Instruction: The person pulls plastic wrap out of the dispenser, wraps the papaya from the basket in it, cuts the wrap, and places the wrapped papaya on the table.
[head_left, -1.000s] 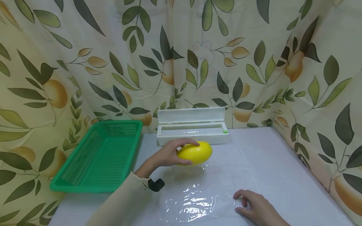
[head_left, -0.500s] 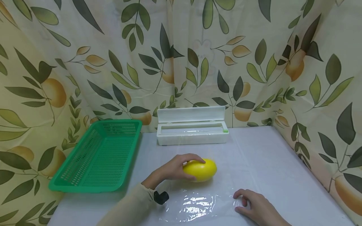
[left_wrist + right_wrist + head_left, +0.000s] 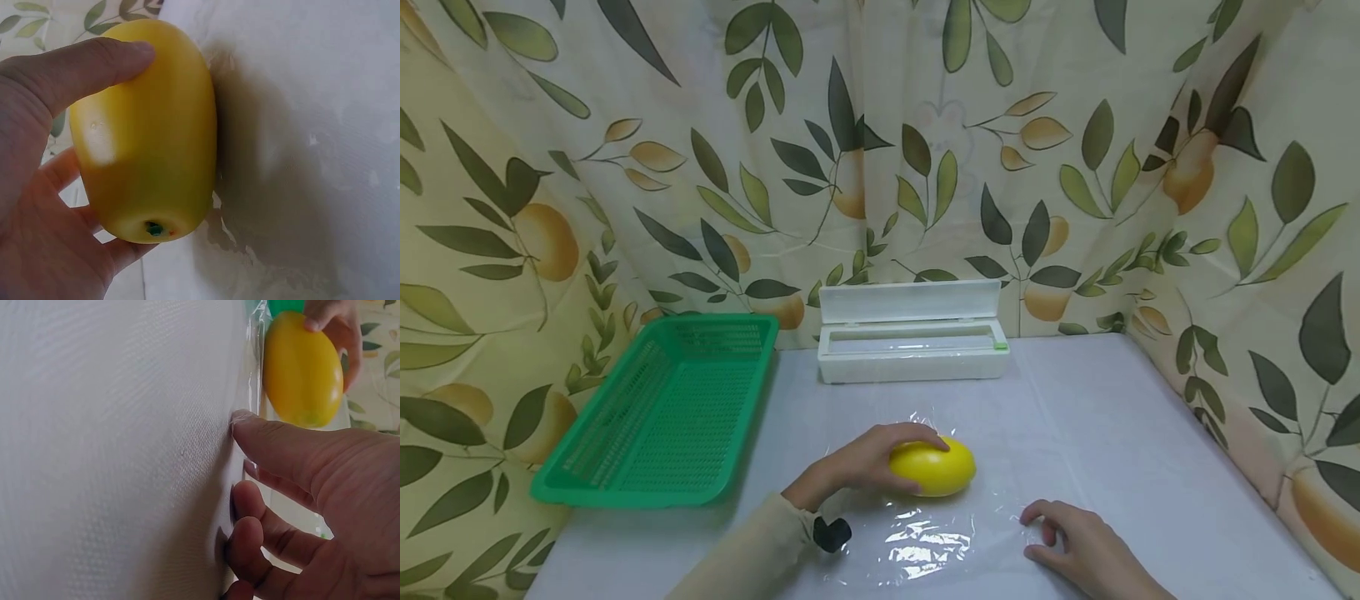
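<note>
A smooth yellow oval fruit (image 3: 936, 468) lies on its side on a sheet of clear plastic film (image 3: 925, 546) spread over the white table. My left hand (image 3: 865, 461) grips the fruit from its left end, fingers over the top and thumb on the near side. The left wrist view shows the fruit (image 3: 150, 137) in my left hand (image 3: 44, 200), touching the film-covered surface. My right hand (image 3: 1075, 546) rests on the film's right edge, bent fingertips pressing down. In the right wrist view the right hand (image 3: 294, 506) is on the table a short way from the fruit (image 3: 303, 369).
An empty green perforated basket (image 3: 662, 408) sits at the left of the table (image 3: 1112, 417). A white film dispenser box (image 3: 913, 343) with its lid raised stands at the back centre. Leaf-print curtains (image 3: 1225, 208) close off the back and both sides.
My left hand has carried the yellow fruit from near the dispenser towards me and lowered it onto the film. The right hand has stayed in place.
</note>
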Action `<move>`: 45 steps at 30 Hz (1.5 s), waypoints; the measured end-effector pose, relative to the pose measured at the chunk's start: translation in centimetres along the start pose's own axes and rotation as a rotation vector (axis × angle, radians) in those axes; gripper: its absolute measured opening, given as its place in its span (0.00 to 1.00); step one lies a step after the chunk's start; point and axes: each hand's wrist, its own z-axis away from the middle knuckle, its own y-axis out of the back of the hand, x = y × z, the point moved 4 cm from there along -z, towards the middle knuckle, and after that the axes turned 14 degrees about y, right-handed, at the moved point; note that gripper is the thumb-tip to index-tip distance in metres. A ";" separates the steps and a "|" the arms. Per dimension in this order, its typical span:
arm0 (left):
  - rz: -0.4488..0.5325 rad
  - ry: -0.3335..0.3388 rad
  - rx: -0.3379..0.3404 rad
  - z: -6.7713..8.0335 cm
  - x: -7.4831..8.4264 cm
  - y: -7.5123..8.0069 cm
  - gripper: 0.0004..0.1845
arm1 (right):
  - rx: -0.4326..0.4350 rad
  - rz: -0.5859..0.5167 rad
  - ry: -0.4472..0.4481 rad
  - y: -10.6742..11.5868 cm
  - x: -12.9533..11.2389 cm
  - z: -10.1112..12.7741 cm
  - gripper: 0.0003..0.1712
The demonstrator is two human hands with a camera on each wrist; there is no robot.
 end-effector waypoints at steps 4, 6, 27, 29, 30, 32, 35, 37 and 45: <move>-0.009 0.020 -0.006 0.0 0.0 0.1 0.33 | 0.009 0.002 0.021 0.1 0.0 0.1 0.20; -0.008 0.026 -0.007 0.0 0.0 0.1 0.33 | 0.010 0.004 0.032 0.2 0.0 0.1 0.20; -0.021 0.041 0.010 0.0 0.0 0.4 0.36 | -0.002 -0.008 0.201 0.1 -0.1 0.5 0.09; -0.020 0.042 0.013 0.1 -0.1 0.5 0.36 | -0.009 -0.003 0.210 0.1 -0.1 0.5 0.09; -0.022 0.040 0.016 0.1 0.0 0.5 0.37 | -0.012 -0.005 0.212 0.1 -0.1 0.5 0.08; -0.033 0.035 0.024 0.2 0.0 0.6 0.37 | -0.024 -0.016 0.203 0.1 -0.1 0.4 0.08; -0.068 0.036 0.037 0.5 0.1 0.8 0.37 | -0.049 -0.046 0.166 0.0 0.1 0.4 0.08; -0.100 0.055 0.052 0.9 0.2 1.0 0.37 | -0.060 -0.056 0.163 0.0 0.3 0.4 0.08; -0.121 0.069 0.241 4.6 0.0 2.2 0.37 | -0.070 -0.096 0.198 0.4 0.6 0.6 0.06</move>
